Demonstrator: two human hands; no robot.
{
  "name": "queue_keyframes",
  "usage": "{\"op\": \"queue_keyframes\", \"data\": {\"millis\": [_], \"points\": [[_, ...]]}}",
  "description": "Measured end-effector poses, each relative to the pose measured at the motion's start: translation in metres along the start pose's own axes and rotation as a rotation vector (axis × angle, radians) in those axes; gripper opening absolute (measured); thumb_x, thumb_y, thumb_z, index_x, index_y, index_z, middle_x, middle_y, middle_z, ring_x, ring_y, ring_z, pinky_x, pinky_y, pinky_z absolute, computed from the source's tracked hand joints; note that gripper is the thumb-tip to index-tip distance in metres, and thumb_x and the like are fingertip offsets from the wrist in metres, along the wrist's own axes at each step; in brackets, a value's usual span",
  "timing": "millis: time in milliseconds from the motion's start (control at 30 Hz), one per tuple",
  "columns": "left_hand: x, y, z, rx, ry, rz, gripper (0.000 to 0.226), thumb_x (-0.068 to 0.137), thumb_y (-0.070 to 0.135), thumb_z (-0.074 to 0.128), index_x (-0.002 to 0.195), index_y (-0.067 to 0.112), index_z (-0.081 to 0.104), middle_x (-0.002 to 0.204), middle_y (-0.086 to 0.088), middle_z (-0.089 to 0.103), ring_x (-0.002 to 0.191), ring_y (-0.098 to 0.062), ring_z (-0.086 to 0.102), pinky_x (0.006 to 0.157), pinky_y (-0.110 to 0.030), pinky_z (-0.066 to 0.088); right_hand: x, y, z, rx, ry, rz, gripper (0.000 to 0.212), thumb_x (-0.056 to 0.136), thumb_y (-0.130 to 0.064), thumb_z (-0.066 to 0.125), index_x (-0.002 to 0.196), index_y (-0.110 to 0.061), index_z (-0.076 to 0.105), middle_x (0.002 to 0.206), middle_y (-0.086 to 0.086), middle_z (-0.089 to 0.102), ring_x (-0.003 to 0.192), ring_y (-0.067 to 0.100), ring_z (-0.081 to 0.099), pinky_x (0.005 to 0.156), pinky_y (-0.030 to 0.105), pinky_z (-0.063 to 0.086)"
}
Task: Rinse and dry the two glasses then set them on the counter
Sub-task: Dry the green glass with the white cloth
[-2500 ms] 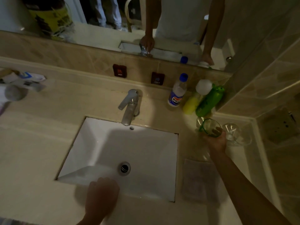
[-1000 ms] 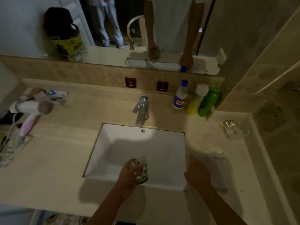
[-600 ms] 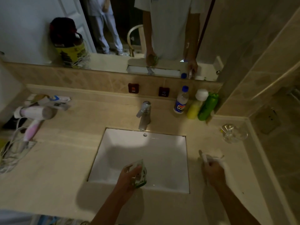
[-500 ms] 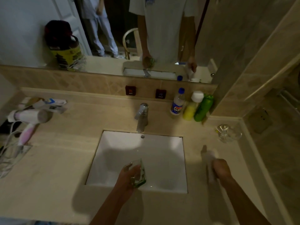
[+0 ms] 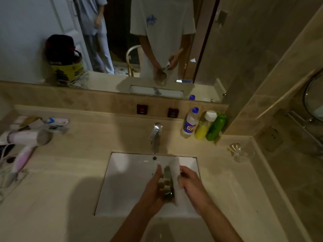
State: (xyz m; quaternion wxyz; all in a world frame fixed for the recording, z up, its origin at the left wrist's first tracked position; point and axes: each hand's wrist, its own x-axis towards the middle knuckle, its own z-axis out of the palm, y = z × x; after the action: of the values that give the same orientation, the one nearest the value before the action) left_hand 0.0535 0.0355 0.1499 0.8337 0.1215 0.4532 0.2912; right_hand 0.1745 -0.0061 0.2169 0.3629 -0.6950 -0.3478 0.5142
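A: Status?

B: Beige tabletop (image 5: pixel 66 180), white sink (image 5: pixel 125 182) sunk into it. Both hands over the basin.

A: Faucet?

B: Faucet (image 5: pixel 156 137) straight beyond the hands, at the sink's back edge. Can't tell if water runs.

A: Left hand?

B: Left hand (image 5: pixel 153 186) wrapped around the green-patterned glass (image 5: pixel 167 186), holding it above the sink. Glass sits between the two hands.

A: Right hand?

B: Right hand (image 5: pixel 189 180) clamped on a white cloth (image 5: pixel 175 173), pressed against the glass's right side. Cloth sticks up past the fingers.

A: Second glass?

B: Clear glass (image 5: pixel 240 152) on the tabletop, well right of the right hand and further back, near the corner wall. Looks to lie on its side, not sure.

A: Anything else?

B: Hair dryer (image 5: pixel 28 138) far left of the left hand. Three bottles (image 5: pixel 203 125) beyond the right hand, against the backsplash, touching each other.
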Motion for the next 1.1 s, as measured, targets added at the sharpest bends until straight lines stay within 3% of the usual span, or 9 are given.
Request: {"op": "queue_keyframes", "data": {"millis": [67,167,367,467,633,733,867,1000,1100], "points": [[0.000,0.007,-0.008,0.079,0.061,0.064,0.074,0.072,0.071,0.072,0.114,0.011,0.068,0.100,-0.018,0.076,0.093,-0.036,0.073,0.077,-0.049,0.062,-0.009,0.000,0.025,-0.164,0.001,-0.091,0.033,0.097,-0.026,0.054,0.127,-0.039,0.050,0.104,-0.011,0.062,0.084,-0.004,0.060,0.066,0.012,0.050],[0.002,0.011,-0.023,0.080,0.090,0.108,0.093,0.054,0.078,0.078,0.121,0.013,0.071,0.115,-0.018,0.074,0.106,-0.035,0.072,0.084,-0.049,0.062,-0.017,0.009,0.047,-0.379,0.123,-0.285,0.029,0.099,-0.036,0.050,0.128,-0.039,0.052,0.101,-0.013,0.051,0.095,-0.002,0.057,0.077,0.010,0.046],[-0.013,0.004,-0.032,0.126,-0.006,0.141,0.048,0.098,0.051,0.055,0.133,0.019,0.061,0.132,-0.013,0.067,0.117,-0.029,0.068,0.097,-0.043,0.058,-0.005,0.031,0.087,-0.538,0.293,-0.392,0.054,0.100,-0.055,0.021,0.151,-0.045,0.012,0.156,-0.022,-0.001,0.142,-0.003,0.007,0.118,0.025,0.018],[0.000,-0.006,-0.042,-0.057,-0.032,0.128,0.042,0.112,0.029,0.026,0.147,0.024,0.049,0.157,-0.006,0.043,0.142,-0.023,0.047,0.106,-0.029,0.050,0.004,0.035,0.105,-0.592,0.385,-0.369,0.060,0.098,-0.058,0.010,0.154,-0.038,0.004,0.161,-0.021,0.007,0.146,-0.004,0.007,0.118,0.020,0.011],[-0.019,0.027,-0.043,0.254,-0.031,0.175,0.065,0.089,0.070,0.056,0.129,0.020,0.063,0.120,-0.004,0.070,0.100,-0.020,0.068,0.080,-0.039,0.056,0.023,0.015,0.109,-0.351,0.329,-0.232,0.047,0.101,-0.054,0.025,0.146,-0.044,0.028,0.148,-0.015,0.042,0.134,0.008,0.043,0.112,0.033,0.037],[-0.026,0.030,-0.044,0.173,-0.046,0.141,0.053,0.091,0.062,0.059,0.123,0.020,0.068,0.118,-0.005,0.074,0.103,-0.023,0.070,0.083,-0.042,0.056,0.038,-0.002,0.094,0.051,0.159,-0.003,0.043,0.098,-0.059,0.032,0.124,-0.035,0.056,0.116,-0.007,0.065,0.108,0.016,0.060,0.102,0.048,0.046],[-0.024,0.033,-0.039,0.078,-0.056,0.092,0.045,0.100,0.049,0.053,0.124,0.013,0.066,0.120,-0.009,0.072,0.111,-0.028,0.067,0.096,-0.046,0.054,0.047,-0.001,0.087,0.250,0.140,0.189,0.045,0.097,-0.055,0.041,0.119,-0.023,0.063,0.111,0.008,0.067,0.103,0.026,0.062,0.101,0.053,0.047],[-0.009,0.032,-0.040,0.052,0.086,0.145,0.057,0.094,0.053,0.058,0.116,0.001,0.069,0.111,-0.020,0.073,0.100,-0.035,0.071,0.078,-0.044,0.060,0.035,0.014,0.110,-0.055,0.173,-0.084,0.051,0.092,-0.068,0.030,0.133,-0.043,0.045,0.137,-0.006,0.054,0.123,0.015,0.054,0.106,0.041,0.045],[-0.002,0.040,-0.051,-0.014,0.116,0.204,0.065,0.085,0.062,0.067,0.121,0.008,0.071,0.118,-0.020,0.073,0.112,-0.036,0.070,0.101,-0.052,0.054,0.024,0.040,0.126,-0.539,0.230,-0.467,0.059,0.100,-0.056,0.017,0.154,-0.031,0.014,0.160,-0.013,0.013,0.148,0.000,0.008,0.121,0.021,0.007]]}}
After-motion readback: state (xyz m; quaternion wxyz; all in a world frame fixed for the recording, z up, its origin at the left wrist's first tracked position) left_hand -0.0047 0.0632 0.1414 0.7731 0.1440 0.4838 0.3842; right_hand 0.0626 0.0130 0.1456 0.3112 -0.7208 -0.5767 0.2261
